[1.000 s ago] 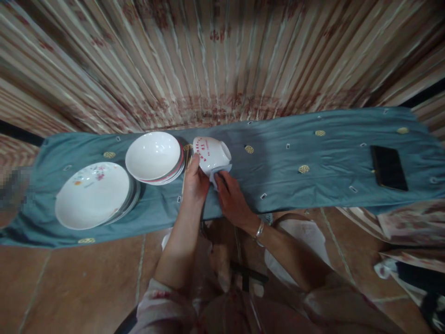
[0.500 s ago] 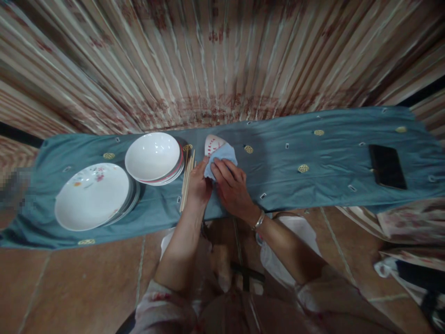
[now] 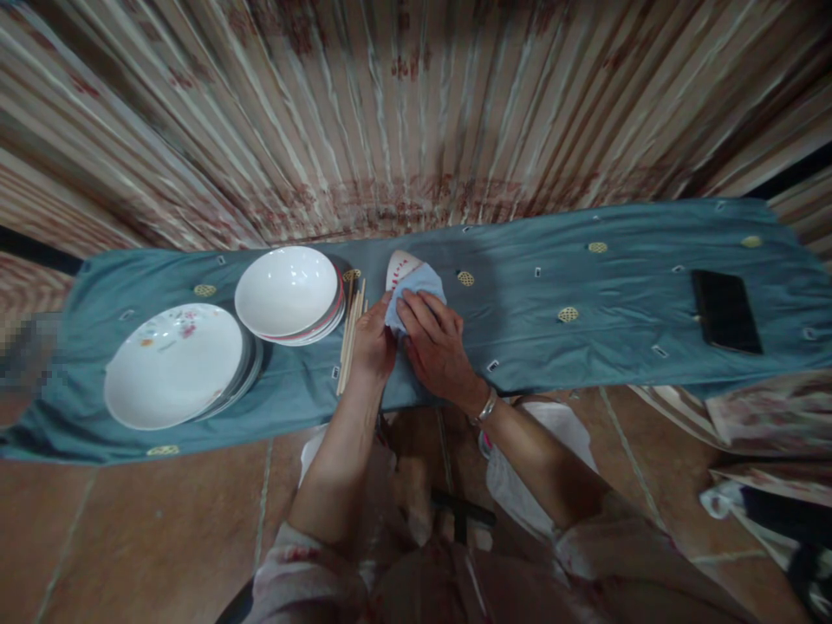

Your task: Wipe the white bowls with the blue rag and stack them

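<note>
Beside chopsticks [image 3: 350, 340], left hand [image 3: 375, 341] seemingly grips a bowl [image 3: 399, 267], right hand [image 3: 437, 342] pressing cloth [image 3: 422, 280] onto it.

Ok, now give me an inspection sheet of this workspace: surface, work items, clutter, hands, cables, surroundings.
Surface: wrinkled teal tablecloth with small printed motifs.
Work items: white bowl with red markings, largely hidden by a blue cloth.
Clutter: stack of large dishes, stack of smaller bowls and chopsticks at left; flat black object at far right.
Hands: left hand holds the bowl, its grip partly hidden; right hand presses the cloth over it.
Cables: nothing seen.
Surroundings: patterned curtain behind, tiled floor below.
</note>
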Demonstrator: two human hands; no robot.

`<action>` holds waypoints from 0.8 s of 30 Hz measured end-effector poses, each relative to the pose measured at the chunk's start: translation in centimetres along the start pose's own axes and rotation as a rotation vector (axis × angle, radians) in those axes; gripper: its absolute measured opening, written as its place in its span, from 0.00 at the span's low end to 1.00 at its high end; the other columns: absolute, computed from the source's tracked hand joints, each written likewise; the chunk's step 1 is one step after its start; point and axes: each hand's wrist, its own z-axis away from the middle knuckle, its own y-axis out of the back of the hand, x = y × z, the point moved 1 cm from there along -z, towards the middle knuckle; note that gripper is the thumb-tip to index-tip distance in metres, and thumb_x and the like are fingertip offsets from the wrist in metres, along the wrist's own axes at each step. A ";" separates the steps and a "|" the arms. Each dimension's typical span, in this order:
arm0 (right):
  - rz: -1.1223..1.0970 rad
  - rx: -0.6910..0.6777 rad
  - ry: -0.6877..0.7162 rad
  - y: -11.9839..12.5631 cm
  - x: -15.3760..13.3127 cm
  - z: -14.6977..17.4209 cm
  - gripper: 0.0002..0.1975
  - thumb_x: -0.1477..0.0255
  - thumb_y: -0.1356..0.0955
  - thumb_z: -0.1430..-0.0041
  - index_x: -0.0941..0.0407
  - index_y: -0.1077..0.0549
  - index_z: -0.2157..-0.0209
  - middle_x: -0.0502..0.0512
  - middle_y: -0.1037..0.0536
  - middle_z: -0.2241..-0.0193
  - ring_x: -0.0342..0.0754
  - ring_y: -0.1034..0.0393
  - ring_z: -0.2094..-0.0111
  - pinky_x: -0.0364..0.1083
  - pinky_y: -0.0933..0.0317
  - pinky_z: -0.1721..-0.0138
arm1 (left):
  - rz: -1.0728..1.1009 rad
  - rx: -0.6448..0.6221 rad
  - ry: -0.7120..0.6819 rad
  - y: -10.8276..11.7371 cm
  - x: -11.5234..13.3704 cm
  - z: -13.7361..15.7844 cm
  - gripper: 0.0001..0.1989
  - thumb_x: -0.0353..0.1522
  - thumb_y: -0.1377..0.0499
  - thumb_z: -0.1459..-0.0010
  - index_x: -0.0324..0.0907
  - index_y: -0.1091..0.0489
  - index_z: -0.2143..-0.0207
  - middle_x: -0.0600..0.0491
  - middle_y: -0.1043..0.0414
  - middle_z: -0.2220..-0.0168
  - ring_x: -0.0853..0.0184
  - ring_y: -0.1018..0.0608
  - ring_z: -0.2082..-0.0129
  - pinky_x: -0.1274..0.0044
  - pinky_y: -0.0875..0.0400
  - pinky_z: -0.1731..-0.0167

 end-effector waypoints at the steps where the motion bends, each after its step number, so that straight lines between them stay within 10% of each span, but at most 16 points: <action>1: -0.001 -0.005 -0.004 0.0 0.0 0.0 0.25 0.70 0.44 0.26 0.55 0.37 0.32 0.62 0.32 0.33 0.55 0.44 0.30 0.56 0.47 0.36 | 0.001 0.003 0.005 0.0 0.0 0.0 0.07 0.35 0.30 0.50 0.42 0.23 0.71 0.50 0.18 0.67 0.60 0.19 0.48 0.72 0.31 0.41; 24: -0.011 -0.023 -0.078 0.8 0.2 -1.0 0.26 0.67 0.44 0.27 0.50 0.38 0.31 0.56 0.34 0.32 0.57 0.51 0.27 0.61 0.55 0.31 | -0.085 -0.042 -0.156 0.5 -0.7 -0.2 0.03 0.33 0.32 0.47 0.44 0.21 0.73 0.58 0.24 0.77 0.70 0.24 0.75 0.79 0.27 0.67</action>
